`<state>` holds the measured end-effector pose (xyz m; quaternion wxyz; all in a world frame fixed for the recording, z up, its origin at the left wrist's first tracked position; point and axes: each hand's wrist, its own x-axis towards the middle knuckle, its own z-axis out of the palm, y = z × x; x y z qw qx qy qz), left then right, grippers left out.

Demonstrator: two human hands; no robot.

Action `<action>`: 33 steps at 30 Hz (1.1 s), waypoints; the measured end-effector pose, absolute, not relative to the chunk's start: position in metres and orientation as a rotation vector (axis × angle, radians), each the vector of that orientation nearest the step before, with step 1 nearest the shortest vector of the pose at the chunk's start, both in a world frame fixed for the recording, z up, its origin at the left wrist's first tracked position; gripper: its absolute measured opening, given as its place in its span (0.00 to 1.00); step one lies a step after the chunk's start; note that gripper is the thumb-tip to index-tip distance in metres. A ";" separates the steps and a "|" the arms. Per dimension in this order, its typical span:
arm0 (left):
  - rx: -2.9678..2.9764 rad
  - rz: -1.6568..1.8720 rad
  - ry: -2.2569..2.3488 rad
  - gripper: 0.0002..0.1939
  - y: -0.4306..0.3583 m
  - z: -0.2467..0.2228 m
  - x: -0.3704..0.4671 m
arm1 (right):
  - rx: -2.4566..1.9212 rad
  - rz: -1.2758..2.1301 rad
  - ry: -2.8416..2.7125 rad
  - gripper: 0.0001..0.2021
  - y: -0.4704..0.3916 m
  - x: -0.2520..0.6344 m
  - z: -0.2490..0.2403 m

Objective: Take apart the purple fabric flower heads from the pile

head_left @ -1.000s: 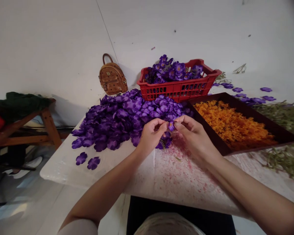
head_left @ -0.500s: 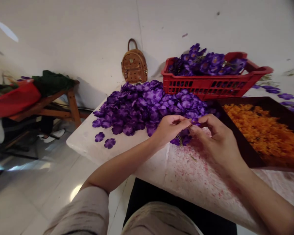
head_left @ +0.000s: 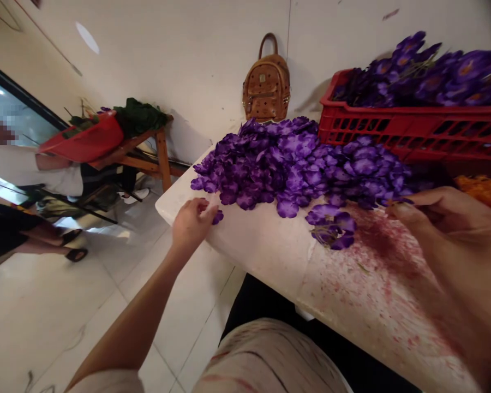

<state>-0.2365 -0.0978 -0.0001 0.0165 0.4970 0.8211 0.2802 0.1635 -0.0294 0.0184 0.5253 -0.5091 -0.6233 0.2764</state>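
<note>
My left hand (head_left: 192,222) is down at the table's left edge, fingers curled and pinched at a loose purple petal piece (head_left: 218,217); its fingertips are partly hidden. On the right, my right hand (head_left: 454,229) pinches a small purple flower (head_left: 399,201) with an orange-yellow centre between thumb and forefinger. Between my hands lies a big heap of purple petal pieces (head_left: 270,164) on the white table (head_left: 270,240). A small group of purple flowers with thin stems (head_left: 333,226) lies in front of the heap.
A red crate (head_left: 413,128) of purple flowers stands at the back right, with orange pieces (head_left: 483,191) beside it. A brown backpack (head_left: 265,90) is against the wall. On the left are a wooden bench (head_left: 162,155), a red basin (head_left: 85,139) and a person (head_left: 12,234).
My left hand has left my right hand and moved to the loose petal pieces at the table's left. My right hand still pinches a flower. The view has swung left.
</note>
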 end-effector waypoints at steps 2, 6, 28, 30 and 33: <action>1.431 0.738 2.644 0.16 -0.113 -0.007 -0.260 | -1.213 0.675 -1.494 0.05 -0.030 0.163 0.018; 1.370 0.769 2.544 0.12 -0.107 -0.017 -0.262 | -1.250 0.745 -1.445 0.07 -0.035 0.156 0.022; 1.407 1.042 1.174 0.07 0.012 0.038 -0.069 | -1.035 1.201 -1.109 0.18 -0.027 0.156 0.017; 1.385 1.029 1.164 0.03 0.017 0.036 -0.061 | -1.041 1.238 -1.059 0.20 -0.026 0.157 0.018; 1.539 1.080 1.156 0.02 0.022 0.032 -0.055 | -1.045 1.269 -0.999 0.21 -0.025 0.159 0.019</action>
